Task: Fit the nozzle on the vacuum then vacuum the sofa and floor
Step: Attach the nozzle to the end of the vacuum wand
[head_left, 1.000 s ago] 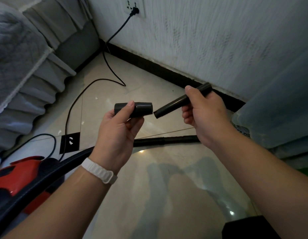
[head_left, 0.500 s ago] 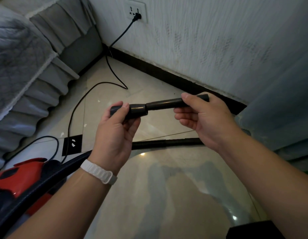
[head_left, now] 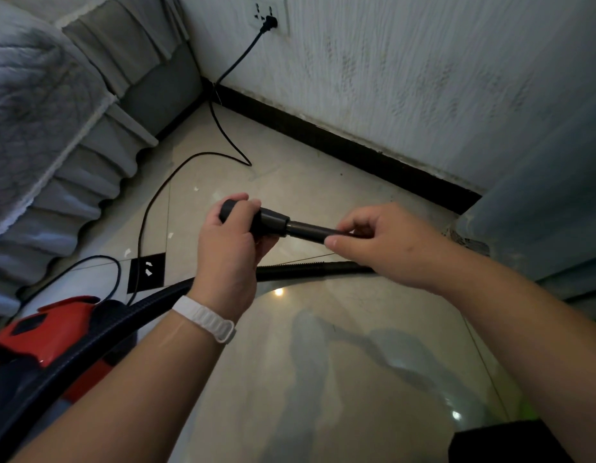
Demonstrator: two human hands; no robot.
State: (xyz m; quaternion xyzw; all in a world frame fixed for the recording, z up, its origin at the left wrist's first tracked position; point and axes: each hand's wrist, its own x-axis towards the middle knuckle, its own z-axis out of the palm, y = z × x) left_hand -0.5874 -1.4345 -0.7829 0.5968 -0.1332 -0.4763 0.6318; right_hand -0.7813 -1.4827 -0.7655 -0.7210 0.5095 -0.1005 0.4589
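Note:
My left hand (head_left: 228, 248) grips a short, thick black hose-end piece (head_left: 268, 220) above the floor. A thinner black nozzle tube (head_left: 308, 230) is pushed into its right end, and my right hand (head_left: 387, 243) pinches that tube between thumb and fingers. The two pieces form one nearly level line. A black ribbed vacuum hose (head_left: 310, 269) runs under my hands to the red vacuum cleaner (head_left: 46, 329) at the lower left. The grey covered sofa (head_left: 46, 128) fills the upper left. Beige tile floor (head_left: 323, 362) lies below.
A black power cord (head_left: 223, 125) runs from a plug in the wall socket (head_left: 268, 15) across the floor to the vacuum. A white wall with a black skirting board (head_left: 356, 148) stands ahead. Grey-blue fabric (head_left: 540, 212) hangs at the right. White scraps (head_left: 148, 267) dot the floor.
One second ago the two pieces were apart with the tube tilted. My right hand brought the tube into the hose-end piece; it now sits deeper and level, with both hands closer together.

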